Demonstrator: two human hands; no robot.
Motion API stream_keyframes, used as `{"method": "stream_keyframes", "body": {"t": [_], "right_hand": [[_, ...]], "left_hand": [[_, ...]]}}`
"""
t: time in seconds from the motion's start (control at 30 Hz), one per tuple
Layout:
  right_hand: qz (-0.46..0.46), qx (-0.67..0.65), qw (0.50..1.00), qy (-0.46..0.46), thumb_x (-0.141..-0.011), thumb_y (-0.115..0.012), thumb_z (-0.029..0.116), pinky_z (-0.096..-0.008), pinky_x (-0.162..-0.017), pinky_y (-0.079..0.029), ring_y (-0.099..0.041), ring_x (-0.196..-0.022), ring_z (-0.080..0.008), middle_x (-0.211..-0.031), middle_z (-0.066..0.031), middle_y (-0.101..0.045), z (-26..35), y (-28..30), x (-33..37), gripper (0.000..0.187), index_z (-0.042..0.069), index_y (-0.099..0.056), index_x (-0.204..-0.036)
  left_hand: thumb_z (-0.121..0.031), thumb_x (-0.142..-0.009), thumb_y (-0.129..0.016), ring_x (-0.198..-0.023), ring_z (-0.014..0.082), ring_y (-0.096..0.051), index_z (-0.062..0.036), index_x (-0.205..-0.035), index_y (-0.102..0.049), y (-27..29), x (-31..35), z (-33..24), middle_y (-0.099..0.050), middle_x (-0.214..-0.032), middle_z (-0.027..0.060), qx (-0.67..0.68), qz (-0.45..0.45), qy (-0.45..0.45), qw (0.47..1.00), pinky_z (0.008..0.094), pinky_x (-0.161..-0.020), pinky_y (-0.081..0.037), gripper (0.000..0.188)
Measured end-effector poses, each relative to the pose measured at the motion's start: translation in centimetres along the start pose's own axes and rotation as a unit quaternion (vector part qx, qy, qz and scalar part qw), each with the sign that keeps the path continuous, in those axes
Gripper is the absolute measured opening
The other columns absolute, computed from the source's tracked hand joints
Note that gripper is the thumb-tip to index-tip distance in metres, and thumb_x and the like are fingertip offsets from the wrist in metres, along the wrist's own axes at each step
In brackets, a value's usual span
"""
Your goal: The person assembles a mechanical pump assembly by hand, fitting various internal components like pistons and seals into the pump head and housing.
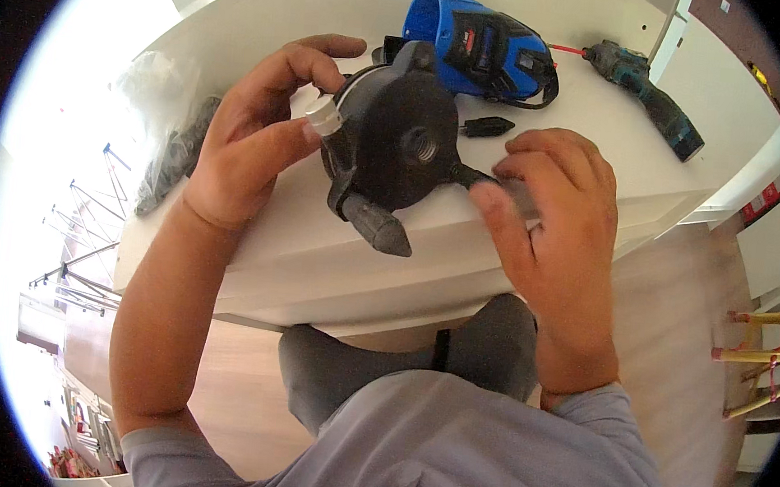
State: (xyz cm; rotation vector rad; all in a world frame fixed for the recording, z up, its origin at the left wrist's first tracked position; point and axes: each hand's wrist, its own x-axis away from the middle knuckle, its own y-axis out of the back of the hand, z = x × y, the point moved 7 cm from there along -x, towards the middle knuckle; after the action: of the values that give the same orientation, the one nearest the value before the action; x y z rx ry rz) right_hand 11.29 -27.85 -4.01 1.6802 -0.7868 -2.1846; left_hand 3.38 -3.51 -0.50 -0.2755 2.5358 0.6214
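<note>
My left hand (pixel 257 135) grips the left edge of a round black base (pixel 384 139), its thumb beside a silver knob (pixel 324 115). The base is tilted so that its underside faces me, with a threaded hole (pixel 422 146) near the middle. From its lower edge sticks out a pointed dark foot (pixel 379 228). My right hand (pixel 560 201) has thumb and fingers closed round a leg (pixel 472 175) on the base's right side; the leg's outer end is blurred and partly hidden by the fingers. Behind the base lies a loose pointed black foot (pixel 490 126) with a thin stem.
A blue and black device (pixel 489 51) lies on the white table (pixel 599 104) behind the base. A cordless screwdriver (pixel 645 89) with a long red bit rests at the right. A clear plastic bag (pixel 160 105) with something dark stands left. Yellowish chair rails (pixel 762 355) show far right.
</note>
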Motion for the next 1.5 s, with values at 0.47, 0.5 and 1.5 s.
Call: {"method": "stream_keyframes", "body": {"t": [0.47, 0.5, 1.5], "right_hand": [[-0.019, -0.039, 0.999, -0.022, -0.084, -0.083, 0.025, -0.0479, -0.097, -0.048, -0.066, -0.108, -0.0356, -0.112, -0.0125, -0.072, -0.1, 0.5, 0.1, 0.029, 0.005, -0.071, -0.101], [-0.005, 0.016, 1.0, -0.014, -0.084, -0.084, 0.024, -0.0464, -0.098, -0.049, -0.067, -0.108, -0.0352, -0.113, -0.0129, -0.072, 0.1, 0.4, 0.1, 0.03, 0.004, -0.071, -0.102], [0.031, 0.008, 0.999, -0.025, -0.09, -0.082, 0.021, -0.0497, -0.104, -0.044, -0.065, -0.111, -0.0336, -0.116, -0.0153, -0.071, -0.3, 1.0, 0.3, 0.03, 0.002, -0.07, -0.111]], "left_hand": [[-0.021, -0.082, -0.07, -0.134, 0.0241, -0.055, -0.0082, -0.118, -0.066, 0.1, 0.0, 0.6, -0.059, -0.148, 0.0141, 0.046, 0.017, -0.019, 0.999, 0.0361, -0.113, -0.041, 0.038], [-0.021, -0.082, -0.07, -0.134, 0.024, -0.054, -0.0083, -0.117, -0.066, 0.1, 0.1, 0.6, -0.059, -0.148, 0.0142, 0.047, 0.015, -0.013, 0.999, 0.0363, -0.113, -0.041, 0.038], [-0.023, -0.067, -0.064, -0.148, 0.033, -0.045, -0.012, -0.112, -0.064, -0.8, -0.1, -1.2, -0.056, -0.151, 0.0163, -0.019, 0.01, 0.04, 0.999, 0.0431, -0.127, -0.024, 0.046]]}}
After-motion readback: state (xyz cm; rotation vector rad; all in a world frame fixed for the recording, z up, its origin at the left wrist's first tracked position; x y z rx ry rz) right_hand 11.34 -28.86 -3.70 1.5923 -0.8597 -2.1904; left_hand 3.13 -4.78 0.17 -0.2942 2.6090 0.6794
